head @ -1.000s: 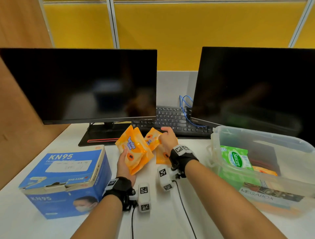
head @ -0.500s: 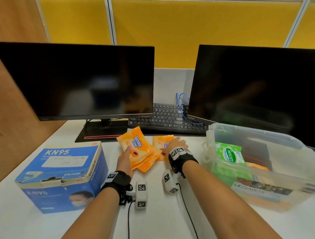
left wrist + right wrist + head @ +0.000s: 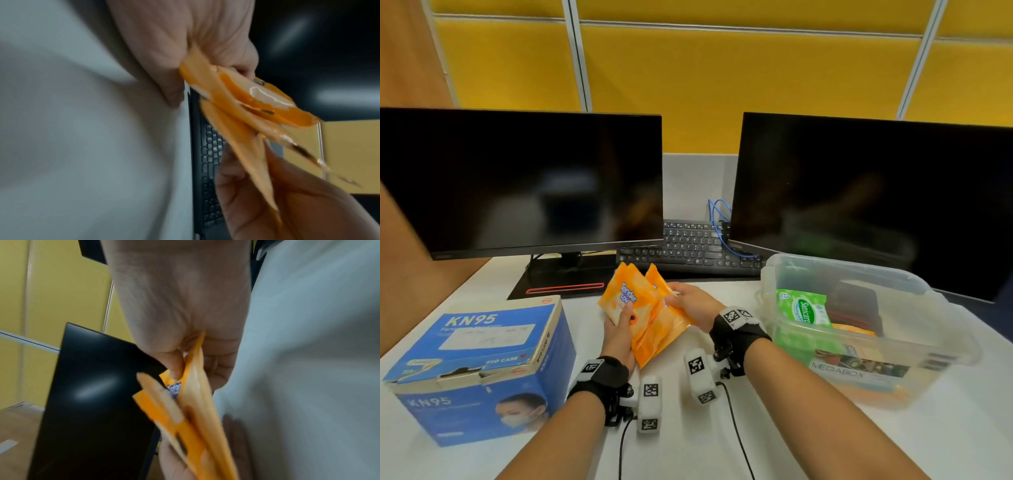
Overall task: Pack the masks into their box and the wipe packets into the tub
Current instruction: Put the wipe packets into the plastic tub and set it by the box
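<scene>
Holding a fan of about three orange wipe packets [image 3: 650, 315] above the desk [image 3: 808, 442], between the mask box [image 3: 482, 363] and the tub [image 3: 876, 329], with left hand [image 3: 619, 337] and right hand [image 3: 693, 303] each pinching the bundle. Judging by this, nearly done: one green packet [image 3: 804, 308] and some orange already in the tub, mask box closed, no loose masks visible.

Bare desk [image 3: 688, 442] between mask box [image 3: 479, 370] and tub [image 3: 859, 329].
</scene>
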`<state>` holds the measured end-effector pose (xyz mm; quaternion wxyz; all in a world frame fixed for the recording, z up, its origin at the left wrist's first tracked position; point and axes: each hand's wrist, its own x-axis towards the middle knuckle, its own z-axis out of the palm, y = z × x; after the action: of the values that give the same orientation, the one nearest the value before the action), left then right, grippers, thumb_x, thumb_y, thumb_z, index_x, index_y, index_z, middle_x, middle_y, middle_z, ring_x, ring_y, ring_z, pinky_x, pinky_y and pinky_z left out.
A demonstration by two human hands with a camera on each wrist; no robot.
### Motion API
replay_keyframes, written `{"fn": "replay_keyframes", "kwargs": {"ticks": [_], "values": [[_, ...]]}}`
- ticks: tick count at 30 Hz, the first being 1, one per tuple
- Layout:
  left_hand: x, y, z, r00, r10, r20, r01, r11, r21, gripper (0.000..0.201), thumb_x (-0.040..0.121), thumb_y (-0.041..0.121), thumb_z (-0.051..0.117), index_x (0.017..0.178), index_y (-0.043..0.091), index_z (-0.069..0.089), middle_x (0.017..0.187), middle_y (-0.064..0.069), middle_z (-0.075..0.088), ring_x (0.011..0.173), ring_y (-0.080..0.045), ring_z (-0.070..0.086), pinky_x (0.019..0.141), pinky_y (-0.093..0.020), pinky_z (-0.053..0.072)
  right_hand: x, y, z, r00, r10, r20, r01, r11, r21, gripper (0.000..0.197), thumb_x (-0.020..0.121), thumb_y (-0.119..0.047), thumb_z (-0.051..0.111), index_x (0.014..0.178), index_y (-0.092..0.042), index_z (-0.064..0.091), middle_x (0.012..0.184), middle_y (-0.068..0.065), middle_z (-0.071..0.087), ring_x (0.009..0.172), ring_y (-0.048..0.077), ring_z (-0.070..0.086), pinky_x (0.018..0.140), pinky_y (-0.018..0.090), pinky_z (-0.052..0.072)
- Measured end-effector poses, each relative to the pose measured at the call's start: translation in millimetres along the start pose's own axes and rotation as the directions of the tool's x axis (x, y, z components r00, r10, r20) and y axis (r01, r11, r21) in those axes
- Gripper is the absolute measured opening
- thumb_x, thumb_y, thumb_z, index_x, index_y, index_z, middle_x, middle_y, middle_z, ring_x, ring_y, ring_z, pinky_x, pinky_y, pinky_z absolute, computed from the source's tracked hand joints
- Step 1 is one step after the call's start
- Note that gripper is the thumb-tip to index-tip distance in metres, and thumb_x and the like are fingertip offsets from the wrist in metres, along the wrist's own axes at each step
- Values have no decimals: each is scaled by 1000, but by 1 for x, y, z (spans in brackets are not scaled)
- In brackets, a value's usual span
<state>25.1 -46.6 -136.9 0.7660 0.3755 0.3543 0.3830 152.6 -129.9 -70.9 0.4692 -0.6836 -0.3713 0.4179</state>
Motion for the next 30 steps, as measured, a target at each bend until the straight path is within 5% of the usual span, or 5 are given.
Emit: {"fn": "replay_keyframes", "kwargs": {"ticks": [8, 15, 21, 26, 30], "values": [[-38, 5, 30, 998, 6, -68, -13, 995, -103, 46, 89, 26, 64, 126, 20, 37, 123, -13, 57, 108, -35, 61, 90, -58, 50, -55, -1, -8, 991, 137, -8, -125, 926, 355, 52, 89, -61, 50, 104, -13, 64, 97, 11, 71, 94, 26, 66, 82, 42, 54], [-64, 6, 41, 977, 116, 178, -113, 993, -29, 69, 83, 4, 68, 140, 22, 33, 125, -6, 62, 110, -23, 63, 81, -38, 55, -70, 18, -3, 964, 24, -266, 108, 876, 471, 45, 73, 3, 73, 116, 4, 61, 112, 25, 67, 103, 38, 65, 92, 51, 52], [-69, 39, -8, 927, 120, 354, -201, 958, 203, 50, 78, 13, 74, 124, 18, 57, 114, -5, 70, 108, -21, 65, 82, -28, 51, -84, 28, -20, 892, -178, -416, 272, 946, 177, 57, 59, -8, 73, 111, 5, 53, 101, 20, 64, 92, 25, 62, 79, 38, 53], [-64, 29, -10, 849, -69, 524, -285, 775, 564, 49, 58, 20, 80, 105, 26, 63, 103, 0, 73, 104, -26, 66, 81, -34, 57, -99, 30, -6, 940, -124, -319, 164, 981, 102, 38, 79, 14, 53, 102, -17, 50, 110, 21, 58, 110, 37, 58, 85, 45, 51], [-56, 21, -5, 924, 17, 382, -257, 768, 587, 55, 77, -10, 65, 119, 17, 43, 111, -5, 58, 105, -26, 60, 85, -38, 53, -109, 28, 3, 972, -100, -213, 118, 990, 75, 47, 75, 26, 47, 103, -12, 48, 115, 25, 58, 90, 18, 57, 72, 29, 50]]}}
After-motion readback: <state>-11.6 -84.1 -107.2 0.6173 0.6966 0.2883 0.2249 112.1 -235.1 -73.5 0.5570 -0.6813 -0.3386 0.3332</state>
